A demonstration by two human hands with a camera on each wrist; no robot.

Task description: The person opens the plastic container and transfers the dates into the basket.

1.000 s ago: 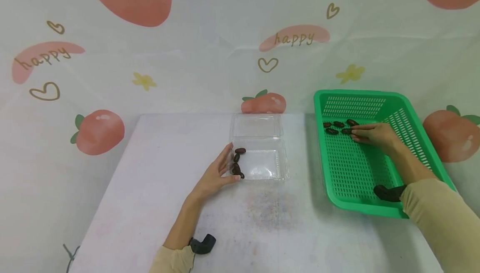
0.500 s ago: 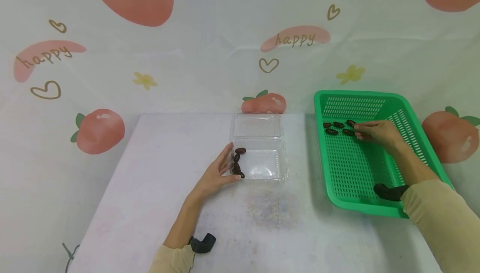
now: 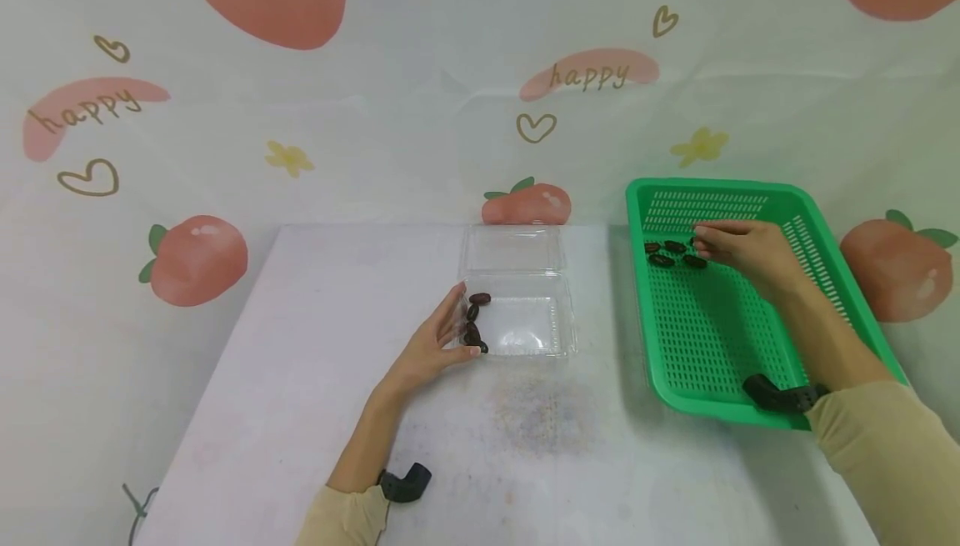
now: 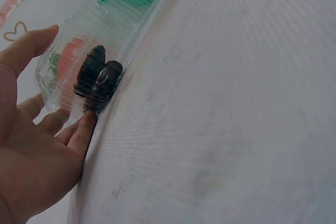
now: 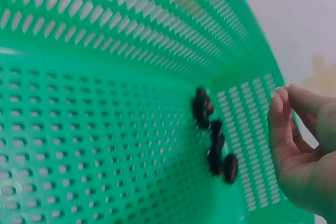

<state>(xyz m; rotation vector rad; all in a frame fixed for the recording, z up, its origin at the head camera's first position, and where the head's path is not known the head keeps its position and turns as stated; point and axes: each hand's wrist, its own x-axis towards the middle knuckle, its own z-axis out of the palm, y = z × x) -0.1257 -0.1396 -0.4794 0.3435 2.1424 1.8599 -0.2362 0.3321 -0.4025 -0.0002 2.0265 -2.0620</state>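
A clear plastic clamshell box (image 3: 517,325) lies with its lid (image 3: 512,250) folded back. Several dark brown dates (image 3: 472,334) line its left side, and the left wrist view shows some of these dates (image 4: 105,80) through the wall. My left hand (image 3: 427,354) holds the box's left side, thumb at the front corner and fingers at the back. Over the far left part of a green basket (image 3: 652,338) is my right hand (image 3: 750,254), thumb and fingertips together. In the right wrist view no date shows between those fingertips. Several dates (image 5: 215,150) lie on the basket floor beneath.
The white table (image 3: 337,304) backs onto a white printed sheet (image 3: 420,96) with peach pictures. The basket's raised rim (image 3: 645,363) stands between the right hand and the box. Each wrist carries a black strap-on piece (image 3: 405,483).
My right hand, which was touching dates on the basket floor, has risen a little and moved toward the back of the basket. The left hand and the box stay as they were.
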